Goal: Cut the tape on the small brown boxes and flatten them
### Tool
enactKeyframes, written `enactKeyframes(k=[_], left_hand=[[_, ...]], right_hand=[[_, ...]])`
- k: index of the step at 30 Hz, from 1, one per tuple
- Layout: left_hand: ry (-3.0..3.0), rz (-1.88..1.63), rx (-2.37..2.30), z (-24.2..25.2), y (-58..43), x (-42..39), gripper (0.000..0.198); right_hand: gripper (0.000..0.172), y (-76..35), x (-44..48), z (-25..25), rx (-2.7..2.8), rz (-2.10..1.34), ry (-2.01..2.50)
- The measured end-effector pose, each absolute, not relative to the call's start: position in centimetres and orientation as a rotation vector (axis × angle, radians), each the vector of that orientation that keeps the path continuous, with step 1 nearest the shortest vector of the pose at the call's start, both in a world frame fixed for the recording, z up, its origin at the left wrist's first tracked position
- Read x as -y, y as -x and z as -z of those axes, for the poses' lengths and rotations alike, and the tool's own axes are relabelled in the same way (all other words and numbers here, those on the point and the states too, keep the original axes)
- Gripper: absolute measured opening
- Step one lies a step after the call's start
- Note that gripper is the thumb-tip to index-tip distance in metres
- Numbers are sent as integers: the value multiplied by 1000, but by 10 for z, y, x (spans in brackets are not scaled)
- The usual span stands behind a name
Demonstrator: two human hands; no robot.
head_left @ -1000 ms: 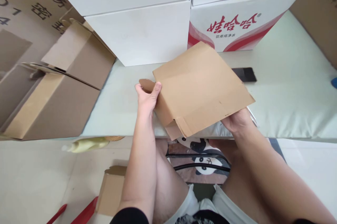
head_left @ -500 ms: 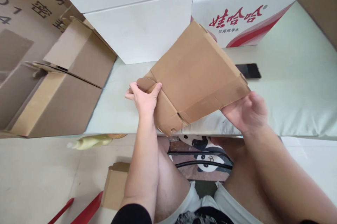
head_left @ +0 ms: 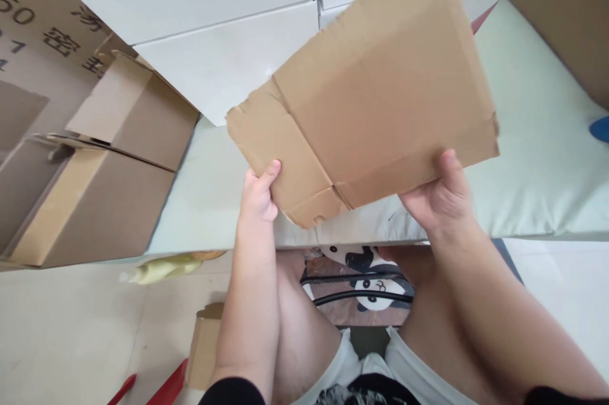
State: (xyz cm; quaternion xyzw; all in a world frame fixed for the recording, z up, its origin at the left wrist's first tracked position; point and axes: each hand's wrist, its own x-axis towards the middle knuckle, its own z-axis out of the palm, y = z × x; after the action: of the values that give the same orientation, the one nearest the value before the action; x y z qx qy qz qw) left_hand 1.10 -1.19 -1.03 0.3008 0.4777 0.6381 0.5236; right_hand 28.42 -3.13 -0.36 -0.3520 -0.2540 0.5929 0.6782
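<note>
Cardboard box (head_left: 380, 94), flattened, gripped by left hand (head_left: 257, 199), right hand (head_left: 440, 199)

The flat carton (head_left: 380, 94) is above the surface's (head_left: 537, 183) near edge, with the left hand (head_left: 257, 199) at its lower left edge and the right hand (head_left: 440, 202) at its lower right. Stacked boxes (head_left: 214, 68) stand behind it on the surface. Big cartons (head_left: 95, 202) sit left of the surface, and a small carton (head_left: 204, 348) lies on the floor below.
</note>
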Motion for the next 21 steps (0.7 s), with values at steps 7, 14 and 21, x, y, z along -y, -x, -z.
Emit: enactKeyframes(k=[7, 14, 21], left_hand=[[-548, -1765, -979, 18, -58, 1, 67], [-667, -1588, -988, 11, -99, 17, 73], [-628, -1492, -1098, 1, -71, 17, 58]], right_hand=[[69, -267, 41, 15, 789, -1592, 840], [76, -266, 41, 17, 773, -1343, 941], [65, -281, 31, 23, 768, -1107, 1026]])
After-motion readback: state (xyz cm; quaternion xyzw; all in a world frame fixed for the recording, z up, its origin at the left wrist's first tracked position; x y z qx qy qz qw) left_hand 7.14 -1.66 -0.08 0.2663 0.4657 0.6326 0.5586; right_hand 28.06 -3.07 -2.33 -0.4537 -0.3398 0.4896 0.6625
